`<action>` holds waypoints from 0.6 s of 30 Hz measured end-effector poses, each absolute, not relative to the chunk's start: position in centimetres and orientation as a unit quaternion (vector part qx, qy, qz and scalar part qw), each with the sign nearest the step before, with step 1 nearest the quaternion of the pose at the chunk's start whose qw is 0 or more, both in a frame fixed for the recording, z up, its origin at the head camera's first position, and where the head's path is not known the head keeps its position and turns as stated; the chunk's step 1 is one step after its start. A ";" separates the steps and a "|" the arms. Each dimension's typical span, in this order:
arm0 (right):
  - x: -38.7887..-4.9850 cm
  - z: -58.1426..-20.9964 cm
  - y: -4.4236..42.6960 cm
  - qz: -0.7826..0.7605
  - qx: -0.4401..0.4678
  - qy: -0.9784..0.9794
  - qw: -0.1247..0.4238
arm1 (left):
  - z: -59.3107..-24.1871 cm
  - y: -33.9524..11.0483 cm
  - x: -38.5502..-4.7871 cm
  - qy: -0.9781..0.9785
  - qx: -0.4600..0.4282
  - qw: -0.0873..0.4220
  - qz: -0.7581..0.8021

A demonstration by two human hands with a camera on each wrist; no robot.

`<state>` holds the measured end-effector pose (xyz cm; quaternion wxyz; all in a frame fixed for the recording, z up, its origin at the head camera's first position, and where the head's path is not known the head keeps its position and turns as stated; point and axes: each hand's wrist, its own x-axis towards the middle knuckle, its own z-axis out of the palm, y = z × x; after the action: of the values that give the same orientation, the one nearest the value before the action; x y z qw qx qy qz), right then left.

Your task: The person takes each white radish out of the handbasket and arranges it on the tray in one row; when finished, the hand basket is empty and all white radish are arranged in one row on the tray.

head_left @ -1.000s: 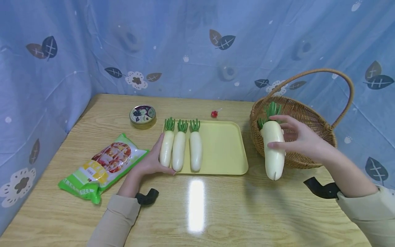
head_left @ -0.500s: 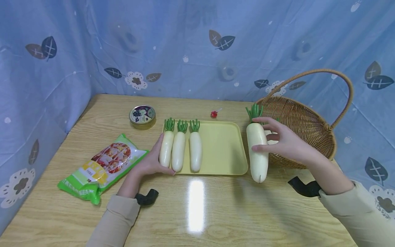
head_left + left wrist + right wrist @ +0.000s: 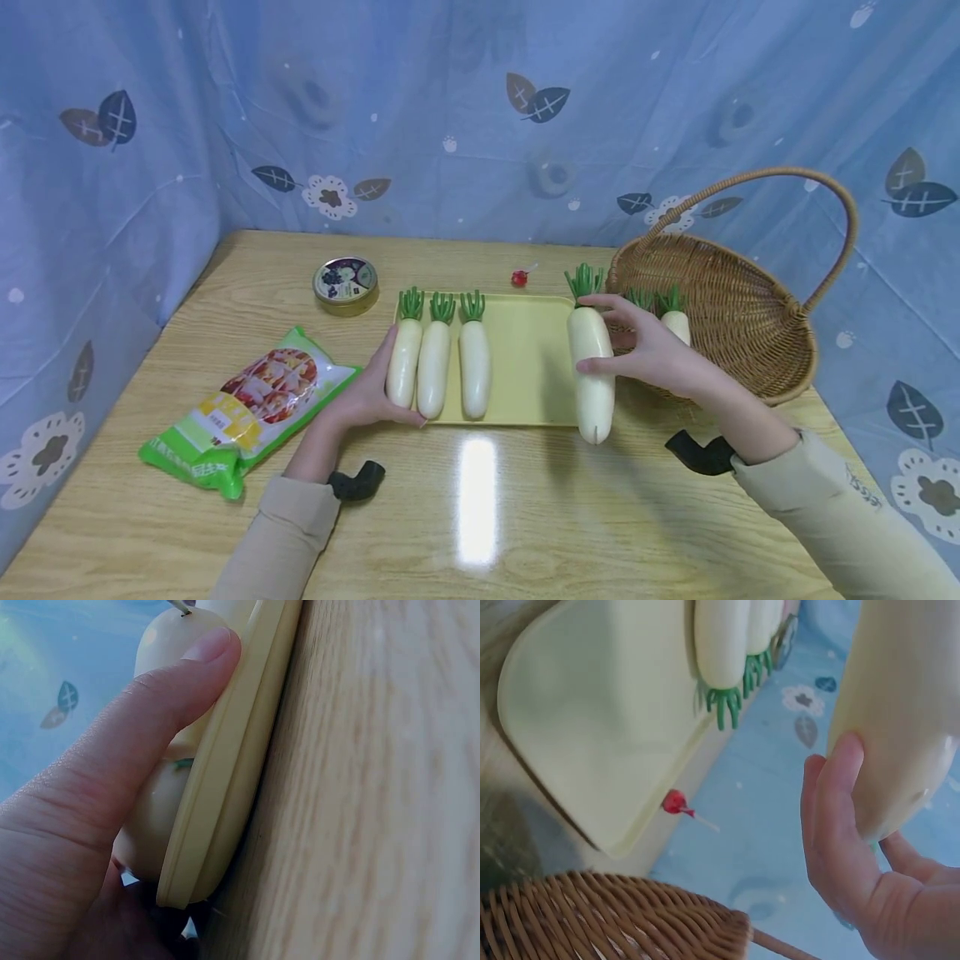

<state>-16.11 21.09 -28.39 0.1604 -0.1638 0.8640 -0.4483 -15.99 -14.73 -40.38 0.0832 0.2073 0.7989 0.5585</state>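
Observation:
In the head view my right hand [image 3: 652,350] holds a white radish [image 3: 592,383] with green leaf stubs, raised above the right edge of a yellow tray [image 3: 528,358]. The right wrist view shows the fingers [image 3: 836,810] against this radish's side. Three more white radishes [image 3: 476,371] lie side by side on the tray's left part, leaves toward the back. My left hand [image 3: 371,396] grips the tray's front left corner beside the leftmost radish. Its thumb [image 3: 172,697] lies over the tray rim in the left wrist view; the other fingers are mostly hidden.
A wicker basket [image 3: 738,304] with a tall handle stands at the right, with radishes [image 3: 677,323] inside. A red lollipop [image 3: 519,277] lies behind the tray. A round tin [image 3: 346,283] and a green food bag [image 3: 251,408] are at the left. A blue curtain [image 3: 450,125] surrounds the table.
My right hand has carried the white radish leftward from over the basket to the tray's right edge, uncovering radishes in the basket. My left hand has stayed in place.

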 end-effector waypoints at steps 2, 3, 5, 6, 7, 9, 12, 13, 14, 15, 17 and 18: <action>-16.3 -28.9 20.9 -0.455 -0.168 0.860 0.158 | -41.2 -14.9 -16.3 0.800 0.209 0.080 0.557; -16.4 -29.1 20.8 -0.456 -0.170 0.859 0.157 | -41.2 -14.9 -16.4 0.799 0.207 0.080 0.558; -16.6 -29.6 20.7 -0.459 -0.172 0.857 0.158 | -41.3 -14.9 -16.4 0.799 0.204 0.081 0.560; -16.7 -29.8 20.6 -0.460 -0.171 0.856 0.159 | -41.4 -14.9 -16.4 0.798 0.205 0.080 0.561; -16.8 -30.0 20.5 -0.462 -0.170 0.856 0.161 | -41.5 -15.0 -16.4 0.798 0.206 0.080 0.560; -17.0 -30.4 20.2 -0.462 -0.167 0.856 0.161 | -41.4 -14.9 -16.3 0.799 0.203 0.082 0.559; -17.3 -31.0 19.8 -0.465 -0.165 0.855 0.160 | -42.4 -15.2 -16.8 0.806 0.203 0.079 0.550; -17.4 -31.1 19.7 -0.467 -0.165 0.854 0.161 | -42.8 -15.2 -16.9 0.808 0.201 0.079 0.548; -17.5 -31.3 19.6 -0.468 -0.165 0.853 0.162 | -43.1 -15.3 -17.1 0.809 0.200 0.077 0.547; -17.6 -31.5 19.5 -0.473 -0.164 0.849 0.166 | -43.3 -15.3 -17.2 0.808 0.202 0.077 0.548; -17.8 -31.8 19.3 -0.475 -0.165 0.847 0.171 | -43.4 -15.3 -17.3 0.806 0.204 0.075 0.550; -17.9 -32.0 19.3 -0.474 -0.164 0.847 0.173 | -43.5 -15.3 -17.3 0.804 0.207 0.074 0.552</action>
<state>-17.94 19.25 -32.00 0.1728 -0.1645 0.8474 -0.4744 -17.33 -15.31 -43.45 0.0742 0.2066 0.8043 0.5522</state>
